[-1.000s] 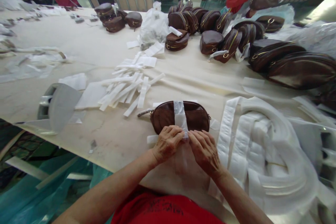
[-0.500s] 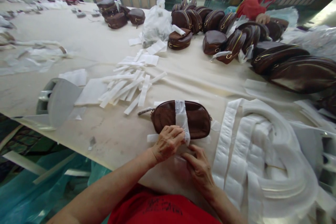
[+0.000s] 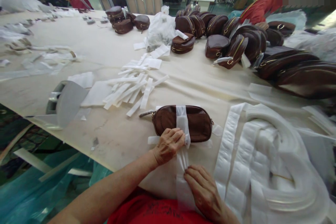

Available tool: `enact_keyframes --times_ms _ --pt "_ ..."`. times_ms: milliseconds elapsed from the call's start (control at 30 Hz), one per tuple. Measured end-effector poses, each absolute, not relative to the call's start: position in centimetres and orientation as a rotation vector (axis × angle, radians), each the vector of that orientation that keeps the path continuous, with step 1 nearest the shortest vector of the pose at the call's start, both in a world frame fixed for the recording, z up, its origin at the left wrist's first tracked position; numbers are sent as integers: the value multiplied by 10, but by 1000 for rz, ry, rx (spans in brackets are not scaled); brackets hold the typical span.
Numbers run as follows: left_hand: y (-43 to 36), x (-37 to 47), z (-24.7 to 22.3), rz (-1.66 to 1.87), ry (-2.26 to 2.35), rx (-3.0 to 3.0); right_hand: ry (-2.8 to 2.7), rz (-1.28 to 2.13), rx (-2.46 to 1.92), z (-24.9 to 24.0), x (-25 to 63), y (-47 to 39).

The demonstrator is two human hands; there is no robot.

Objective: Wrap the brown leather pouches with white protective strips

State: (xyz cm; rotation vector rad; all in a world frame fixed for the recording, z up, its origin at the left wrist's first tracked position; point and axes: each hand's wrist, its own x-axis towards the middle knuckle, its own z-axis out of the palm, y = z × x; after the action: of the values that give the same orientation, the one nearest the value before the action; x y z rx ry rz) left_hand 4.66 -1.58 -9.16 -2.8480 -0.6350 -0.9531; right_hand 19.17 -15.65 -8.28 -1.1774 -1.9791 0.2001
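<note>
A small brown zip bag lies flat in front of me, its zipper pull sticking out to the left. A translucent white strip runs across its middle and on toward my body. My left hand is closed on the strip at the bag's near edge. Closer to me, my right hand grips the same strip, which looks gathered into creases between both hands. More white strip pieces stick out from under the bag.
A roll of white foam strip lies to my right. Cut white strips are piled beyond the bag, near a grey tape dispenser at left. Several brown bags and a white plastic bag stand farther back. Co-workers in red are across the table.
My right hand has moved down toward my body, drawing the strip out below the bag. My left hand stays at the bag's near edge. The whole view has shifted slightly.
</note>
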Motion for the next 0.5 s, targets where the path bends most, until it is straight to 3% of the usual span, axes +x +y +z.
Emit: enact_keyframes --times_ms 367,500 --pt "-19 46 -91 -993 -623 -2825 -2060 108 -1166 -64 198 -153" --pt "-18 46 -92 -1065 -603 -2814 -2029 -73 -1132 -67 195 -146"
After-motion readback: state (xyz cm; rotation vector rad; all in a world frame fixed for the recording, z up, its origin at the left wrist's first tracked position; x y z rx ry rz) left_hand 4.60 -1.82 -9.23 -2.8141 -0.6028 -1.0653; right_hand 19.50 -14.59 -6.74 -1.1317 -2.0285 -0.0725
